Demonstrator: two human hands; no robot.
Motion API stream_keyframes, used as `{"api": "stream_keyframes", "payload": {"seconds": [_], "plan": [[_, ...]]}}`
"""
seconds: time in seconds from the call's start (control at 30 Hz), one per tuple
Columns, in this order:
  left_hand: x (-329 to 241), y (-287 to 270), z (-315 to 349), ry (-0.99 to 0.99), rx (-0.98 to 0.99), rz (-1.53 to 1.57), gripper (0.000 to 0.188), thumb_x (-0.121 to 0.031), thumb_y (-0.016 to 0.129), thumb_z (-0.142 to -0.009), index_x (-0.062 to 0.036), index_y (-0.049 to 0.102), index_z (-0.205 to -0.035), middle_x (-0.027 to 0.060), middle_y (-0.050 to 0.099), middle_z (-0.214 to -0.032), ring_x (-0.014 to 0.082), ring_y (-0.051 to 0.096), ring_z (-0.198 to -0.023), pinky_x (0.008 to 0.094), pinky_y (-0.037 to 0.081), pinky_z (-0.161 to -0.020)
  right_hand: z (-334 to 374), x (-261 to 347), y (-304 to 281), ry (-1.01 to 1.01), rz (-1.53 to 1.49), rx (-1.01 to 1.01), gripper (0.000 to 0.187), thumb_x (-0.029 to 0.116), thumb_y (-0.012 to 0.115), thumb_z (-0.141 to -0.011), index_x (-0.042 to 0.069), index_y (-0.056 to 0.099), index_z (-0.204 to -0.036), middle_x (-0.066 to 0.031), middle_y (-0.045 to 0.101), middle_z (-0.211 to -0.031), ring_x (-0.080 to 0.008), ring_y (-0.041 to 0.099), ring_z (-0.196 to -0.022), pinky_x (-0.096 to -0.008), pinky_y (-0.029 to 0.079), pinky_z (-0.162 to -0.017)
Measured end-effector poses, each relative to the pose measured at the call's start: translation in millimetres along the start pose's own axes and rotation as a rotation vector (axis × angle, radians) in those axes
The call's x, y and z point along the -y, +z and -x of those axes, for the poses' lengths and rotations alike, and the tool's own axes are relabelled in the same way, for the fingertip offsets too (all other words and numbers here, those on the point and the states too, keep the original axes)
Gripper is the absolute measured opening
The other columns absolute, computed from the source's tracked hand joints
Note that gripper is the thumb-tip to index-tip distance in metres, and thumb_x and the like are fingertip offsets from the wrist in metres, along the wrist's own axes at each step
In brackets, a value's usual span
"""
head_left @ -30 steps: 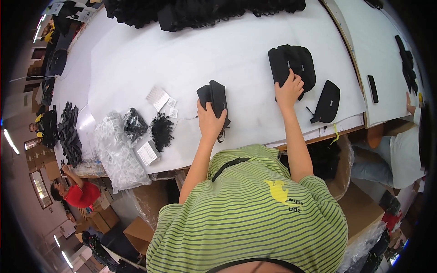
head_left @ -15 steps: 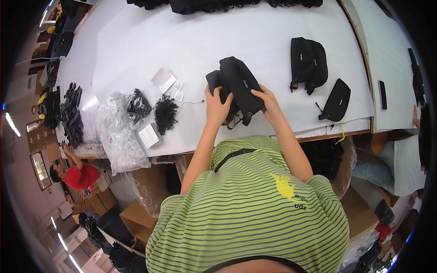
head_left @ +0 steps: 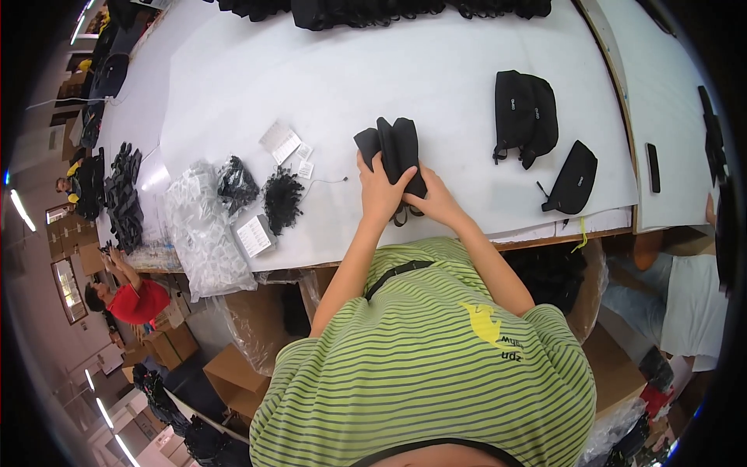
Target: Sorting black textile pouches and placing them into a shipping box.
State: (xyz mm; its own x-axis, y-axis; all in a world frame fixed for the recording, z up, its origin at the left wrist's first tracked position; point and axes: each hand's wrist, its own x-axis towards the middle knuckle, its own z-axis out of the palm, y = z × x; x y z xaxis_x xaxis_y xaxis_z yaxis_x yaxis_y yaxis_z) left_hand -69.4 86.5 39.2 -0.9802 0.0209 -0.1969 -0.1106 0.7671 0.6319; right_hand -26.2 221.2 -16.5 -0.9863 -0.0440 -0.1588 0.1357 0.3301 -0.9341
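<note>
Between my hands, several black pouches [head_left: 398, 144] stand pressed side by side, upright on the white table [head_left: 327, 86]. My left hand [head_left: 381, 188] grips them from the left, thumb across the near end. From the right, my right hand [head_left: 436, 196] closes on the same bundle, its fingertips close to the left thumb. Thin black loops show at the bundle's near end, below my hands. Two overlapping black pouches [head_left: 526, 117] lie off to the right, with a single black pouch [head_left: 576, 179] nearer the table edge.
Left of my hands lie a tangle of black cords [head_left: 282, 196], white printed cards [head_left: 280, 142], a card stack [head_left: 255, 236] and a clear bag of white pieces [head_left: 198, 226]. Black goods [head_left: 366, 11] line the far side. A person in red [head_left: 138, 302] stands at left.
Both hands have drawn closer together. The pouch whose front faced up has turned on edge and is now squeezed against the others.
</note>
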Motion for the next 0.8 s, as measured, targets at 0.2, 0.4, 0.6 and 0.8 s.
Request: {"api": "stream_keyframes", "payload": {"seconds": [0.2,0.4,0.6,0.8], "plan": [[2,-3,1,-0.038,-0.006,-0.031,0.080,-0.047,0.072,-0.077,-0.0016,0.039,-0.133,0.0281,0.014,-0.148,0.0456,0.041,-0.122,0.0476,0.044,-0.094,-51,-6,-118,-0.009,0.679,-0.929,0.059,0.020,0.072,-0.073,0.015,0.050,-0.127,-0.0155,0.043,-0.128,-0.0342,0.039,-0.117,-0.0480,0.034,-0.095],[-14,-3,3,-0.042,0.015,-0.087,0.094,-0.052,0.077,-0.068,-0.0021,0.035,-0.137,0.0283,0.010,-0.149,0.0447,0.039,-0.124,0.0475,0.045,-0.093,-81,-33,-176,0.235,0.442,-0.663,0.059,0.008,0.065,-0.080,0.010,0.044,-0.135,-0.0160,0.056,-0.122,-0.0309,0.057,-0.109,-0.0364,0.045,-0.093],[-14,4,5,0.023,0.042,-0.099,0.097,-0.044,0.082,-0.065,-0.0030,0.034,-0.138,0.0278,0.005,-0.150,0.0469,0.037,-0.125,0.0474,0.046,-0.093,-60,-98,-176,0.071,-1.391,0.020,0.046,0.007,0.056,-0.088,0.007,0.050,-0.134,-0.0095,0.057,-0.117,-0.0184,0.058,-0.096,-0.0274,0.045,-0.092],[-14,4,4,0.088,-0.055,-0.082,0.081,-0.025,0.076,-0.072,-0.0074,0.034,-0.139,0.0264,0.004,-0.151,0.0489,0.037,-0.124,0.0478,0.045,-0.093,-36,-57,-90,0.296,-1.553,-0.094,0.038,0.009,0.043,-0.092,0.008,0.050,-0.129,-0.0111,0.058,-0.114,-0.0239,0.055,-0.107,-0.0492,0.043,-0.100]]}}
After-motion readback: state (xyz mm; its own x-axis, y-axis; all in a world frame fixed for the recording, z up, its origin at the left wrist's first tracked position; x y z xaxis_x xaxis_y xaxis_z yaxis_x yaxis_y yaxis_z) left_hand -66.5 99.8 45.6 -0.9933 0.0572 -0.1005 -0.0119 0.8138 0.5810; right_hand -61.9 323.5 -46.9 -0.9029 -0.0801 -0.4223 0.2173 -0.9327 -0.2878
